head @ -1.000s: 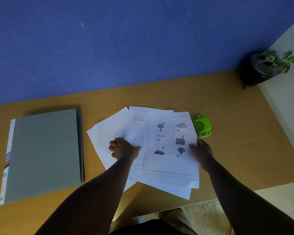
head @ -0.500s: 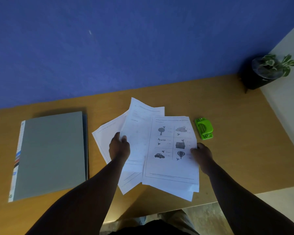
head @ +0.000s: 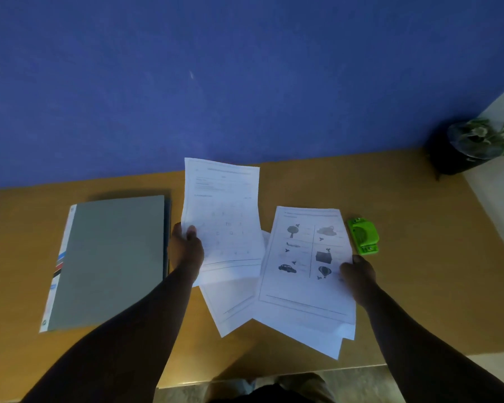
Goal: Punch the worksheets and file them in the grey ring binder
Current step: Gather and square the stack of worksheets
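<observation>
My left hand (head: 186, 248) grips the left edge of a text worksheet (head: 224, 216) and holds it raised above the desk. My right hand (head: 357, 276) pinches the right edge of a picture worksheet (head: 306, 257) that lies on top of the other loose sheets (head: 236, 303). The grey ring binder (head: 111, 257) lies closed on the desk, just left of my left hand. A small green hole punch (head: 362, 235) sits right of the papers, a little beyond my right hand.
The wooden desk (head: 419, 271) stands against a blue wall (head: 245, 82). A potted plant (head: 474, 144) in a dark pot is at the far right corner. The desk's front edge runs just below the sheets, some of which overhang it.
My left hand took hold of the text worksheet and lifted it up and away from the pile. My right hand stayed on the picture worksheet's edge.
</observation>
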`<state>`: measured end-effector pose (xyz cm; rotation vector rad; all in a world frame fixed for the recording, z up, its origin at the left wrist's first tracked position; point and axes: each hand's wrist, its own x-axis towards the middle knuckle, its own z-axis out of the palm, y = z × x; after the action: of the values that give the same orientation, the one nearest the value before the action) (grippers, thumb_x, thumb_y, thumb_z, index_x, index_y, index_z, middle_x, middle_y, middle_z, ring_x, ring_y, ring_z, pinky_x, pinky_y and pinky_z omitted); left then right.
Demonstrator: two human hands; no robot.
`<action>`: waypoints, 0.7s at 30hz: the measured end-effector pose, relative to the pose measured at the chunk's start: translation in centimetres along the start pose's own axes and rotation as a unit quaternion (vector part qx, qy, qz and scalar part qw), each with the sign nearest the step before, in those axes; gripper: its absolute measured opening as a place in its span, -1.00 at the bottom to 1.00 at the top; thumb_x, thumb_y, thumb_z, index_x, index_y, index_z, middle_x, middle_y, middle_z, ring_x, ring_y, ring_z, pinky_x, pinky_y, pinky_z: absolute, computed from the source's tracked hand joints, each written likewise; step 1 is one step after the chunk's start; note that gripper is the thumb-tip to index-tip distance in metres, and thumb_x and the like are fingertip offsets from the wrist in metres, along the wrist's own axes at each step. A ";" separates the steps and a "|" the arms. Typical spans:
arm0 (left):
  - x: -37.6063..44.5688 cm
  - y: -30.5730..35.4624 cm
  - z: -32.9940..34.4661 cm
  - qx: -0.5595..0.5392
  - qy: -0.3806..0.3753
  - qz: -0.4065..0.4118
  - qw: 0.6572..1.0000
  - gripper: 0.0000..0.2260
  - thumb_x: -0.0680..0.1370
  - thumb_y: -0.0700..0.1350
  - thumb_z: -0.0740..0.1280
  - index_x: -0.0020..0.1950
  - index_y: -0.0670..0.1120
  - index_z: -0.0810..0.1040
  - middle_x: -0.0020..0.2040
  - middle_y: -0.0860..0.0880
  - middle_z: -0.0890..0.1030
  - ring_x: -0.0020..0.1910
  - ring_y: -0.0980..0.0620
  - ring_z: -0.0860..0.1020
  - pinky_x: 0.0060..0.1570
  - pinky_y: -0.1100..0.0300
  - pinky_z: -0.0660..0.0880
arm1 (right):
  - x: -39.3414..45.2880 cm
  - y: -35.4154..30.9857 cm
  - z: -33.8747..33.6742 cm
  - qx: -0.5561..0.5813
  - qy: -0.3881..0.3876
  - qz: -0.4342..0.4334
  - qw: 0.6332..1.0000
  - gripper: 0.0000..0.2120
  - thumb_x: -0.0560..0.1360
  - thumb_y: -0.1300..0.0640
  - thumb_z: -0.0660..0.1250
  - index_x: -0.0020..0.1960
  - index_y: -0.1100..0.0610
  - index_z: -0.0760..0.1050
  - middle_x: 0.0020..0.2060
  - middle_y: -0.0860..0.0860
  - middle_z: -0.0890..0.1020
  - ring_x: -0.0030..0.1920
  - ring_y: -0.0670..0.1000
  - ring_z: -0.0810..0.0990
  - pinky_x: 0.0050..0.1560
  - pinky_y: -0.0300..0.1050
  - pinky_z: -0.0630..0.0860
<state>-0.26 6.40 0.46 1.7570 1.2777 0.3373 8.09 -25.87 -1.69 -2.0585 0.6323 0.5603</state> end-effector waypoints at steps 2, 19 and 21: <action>0.3 0.2 -0.5 -0.020 0.025 -0.003 0.999 -0.63 0.67 -0.09 0.21 0.45 -0.17 0.40 0.41 -0.16 0.48 0.40 -0.18 0.43 0.34 0.00 0.37 | 0.0 0.0 0.1 -0.005 0.000 -0.003 1.000 -0.78 0.43 0.38 0.17 -0.03 0.19 0.51 -0.30 0.11 0.51 -0.33 0.09 0.46 -0.38 -0.21 0.35; 0.2 -0.2 -1.5 -0.086 -0.001 0.003 0.996 -0.73 0.63 -0.10 0.27 0.29 -0.17 0.52 0.13 -0.05 0.58 0.07 -0.02 0.53 0.07 0.12 0.48 | -0.5 -1.2 1.4 0.039 -0.029 -0.026 0.998 -0.82 0.43 0.35 0.18 -0.07 0.25 0.54 -0.26 0.12 0.54 -0.28 0.08 0.48 -0.31 -0.18 0.38; -0.1 -0.2 -1.0 -0.080 -0.032 0.007 0.996 -0.75 0.63 -0.09 0.28 0.26 -0.17 0.52 0.10 -0.07 0.59 0.04 -0.03 0.54 0.00 0.13 0.47 | -0.4 -1.6 1.8 0.041 -0.037 -0.032 0.998 -0.81 0.44 0.35 0.18 -0.06 0.21 0.55 -0.26 0.10 0.54 -0.28 0.07 0.48 -0.32 -0.19 0.38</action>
<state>-1.15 6.81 0.88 1.6288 1.1613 0.3767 8.53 -23.56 -1.41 -1.9649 0.5357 0.5613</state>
